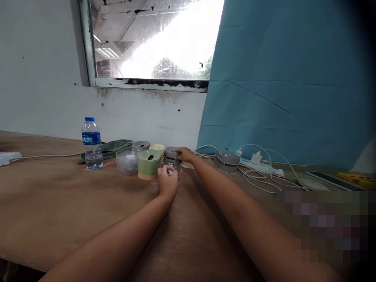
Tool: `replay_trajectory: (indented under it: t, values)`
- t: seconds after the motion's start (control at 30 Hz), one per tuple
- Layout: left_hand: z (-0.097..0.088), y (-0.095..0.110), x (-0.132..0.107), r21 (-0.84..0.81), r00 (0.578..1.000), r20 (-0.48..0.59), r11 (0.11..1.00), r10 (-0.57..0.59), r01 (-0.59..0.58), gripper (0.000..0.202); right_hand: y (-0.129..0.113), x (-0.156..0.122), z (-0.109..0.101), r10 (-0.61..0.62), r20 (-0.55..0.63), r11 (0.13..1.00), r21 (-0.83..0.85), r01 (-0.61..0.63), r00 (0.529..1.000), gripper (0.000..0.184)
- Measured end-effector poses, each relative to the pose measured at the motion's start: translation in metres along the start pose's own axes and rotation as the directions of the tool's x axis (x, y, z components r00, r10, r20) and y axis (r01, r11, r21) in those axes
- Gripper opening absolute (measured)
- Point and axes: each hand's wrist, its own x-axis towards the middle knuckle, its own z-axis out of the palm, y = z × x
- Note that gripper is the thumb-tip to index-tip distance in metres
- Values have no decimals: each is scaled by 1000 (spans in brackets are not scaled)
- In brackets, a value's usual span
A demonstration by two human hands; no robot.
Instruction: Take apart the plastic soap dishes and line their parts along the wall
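Observation:
My left hand (pixel 168 181) is closed at the near rim of a round clear plastic dish (pixel 175 164), its fingers curled in a pinch. Farther back, my right hand (pixel 185 154) has its fingers and thumb on the right side of a grey oval container (pixel 171 150). Just left of my left hand stands a green oval container (pixel 149 161) with a dark slot on top and a tan base. Behind it are a stack of cream-coloured pieces (pixel 157 147) and another grey piece (pixel 142 144). A stack of clear dishes (pixel 128 161) sits farther left.
A water bottle (pixel 92 145) stands at the left beside a green cloth bag (pixel 113 149). To the right lie stacked grey containers (pixel 226 160), a white power strip (pixel 261 168) with tangled cables and a phone (pixel 331 180). The wall (pixel 147 113) borders the wooden table (pixel 73 207).

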Motion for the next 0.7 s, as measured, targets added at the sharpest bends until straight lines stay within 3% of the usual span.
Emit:
replay_trajectory:
  t: [0.27, 0.7]
  values:
    - [0, -1, 1, 4, 1000, 16, 1000, 10, -10, 10, 1, -5, 6, 18, -40, 1000, 2, -18, 999, 28]
    - [0, -1, 1, -4, 1000, 18, 1000, 19, -19, 10, 2, -14, 3, -110, 19, 994, 11, 109, 994, 26]
